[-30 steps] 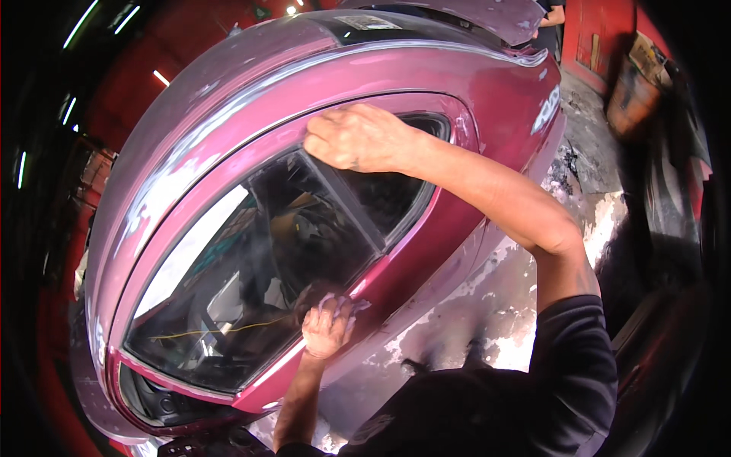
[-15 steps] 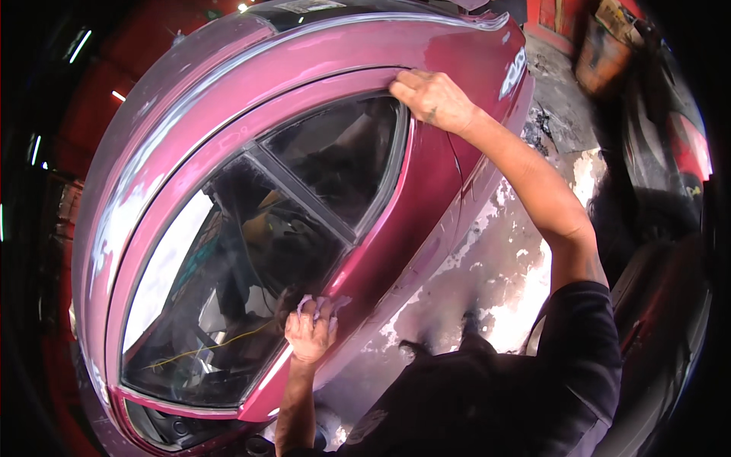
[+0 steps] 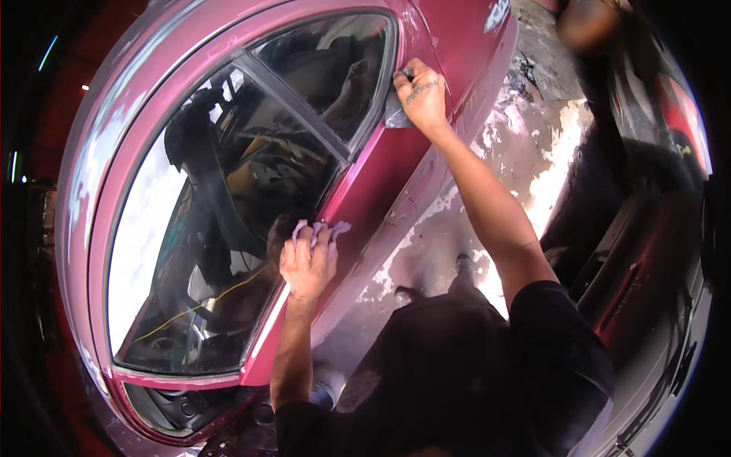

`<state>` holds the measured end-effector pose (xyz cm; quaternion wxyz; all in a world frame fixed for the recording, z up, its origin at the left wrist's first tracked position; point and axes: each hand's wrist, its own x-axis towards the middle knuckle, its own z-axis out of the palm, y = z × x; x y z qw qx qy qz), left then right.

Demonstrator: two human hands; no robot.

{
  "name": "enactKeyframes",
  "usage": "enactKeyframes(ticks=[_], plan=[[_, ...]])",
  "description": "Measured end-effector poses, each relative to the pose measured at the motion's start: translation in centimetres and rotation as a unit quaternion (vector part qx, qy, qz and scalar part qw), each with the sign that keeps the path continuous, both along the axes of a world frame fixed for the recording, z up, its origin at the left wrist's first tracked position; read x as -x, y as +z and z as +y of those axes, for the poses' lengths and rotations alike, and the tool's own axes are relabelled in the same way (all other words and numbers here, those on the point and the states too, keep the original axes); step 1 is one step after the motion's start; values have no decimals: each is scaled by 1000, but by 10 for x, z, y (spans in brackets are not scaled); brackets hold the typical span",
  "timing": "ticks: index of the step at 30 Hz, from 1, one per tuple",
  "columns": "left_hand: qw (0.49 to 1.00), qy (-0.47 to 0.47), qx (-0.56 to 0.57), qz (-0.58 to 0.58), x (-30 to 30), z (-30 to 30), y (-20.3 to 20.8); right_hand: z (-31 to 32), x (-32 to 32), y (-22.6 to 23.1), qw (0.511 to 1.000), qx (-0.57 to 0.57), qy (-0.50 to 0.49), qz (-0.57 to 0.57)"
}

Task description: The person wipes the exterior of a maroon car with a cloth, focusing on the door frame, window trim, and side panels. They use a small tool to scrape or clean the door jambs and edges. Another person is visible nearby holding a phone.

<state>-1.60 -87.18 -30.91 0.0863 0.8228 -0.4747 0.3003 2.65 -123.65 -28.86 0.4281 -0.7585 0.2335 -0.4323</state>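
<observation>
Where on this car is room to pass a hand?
Between the left hand with its crumpled lilac cloth and the right hand, the glossy maroon door panel looks free below the dark side window. It's crowded at each hand; the right holds a thin grey sheet.

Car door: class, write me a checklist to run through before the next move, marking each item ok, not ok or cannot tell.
1. Purple cloth in the left hand: ok, bunched at the fingers.
2. Grey flat piece at the right hand: ok, partly covered by the hand.
3. Hands apart: ok, there is a gap between them.
4. Car evenly coloured: not ok, pale patches show along the roof side.
5. Cloth's underside clean: cannot tell, it is hidden.
</observation>
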Motion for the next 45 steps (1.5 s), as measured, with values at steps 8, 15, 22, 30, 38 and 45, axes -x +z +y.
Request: enactKeyframes(ticks=[8,15,22,30,38,45], plan=[[999,-14,39,21,3,3,-4,137,49,-46,996,-50,54,51],[992,-66,104,24,23,-22,3,126,151,-89,947,-189,258,45],[986,8,-159,-45,-13,-129,1,14,319,-193,949,-271,29,158],[966,-19,-207,-151,-108,-330,51,-26,396,-253,929,-340,-41,137],[957,80,-148,-234,-149,-279,182,-66,413,-326,914,-385,35,126],[941,217,-52,-255,-128,-180,206,-110,451,-359,922,-373,-66,80]])
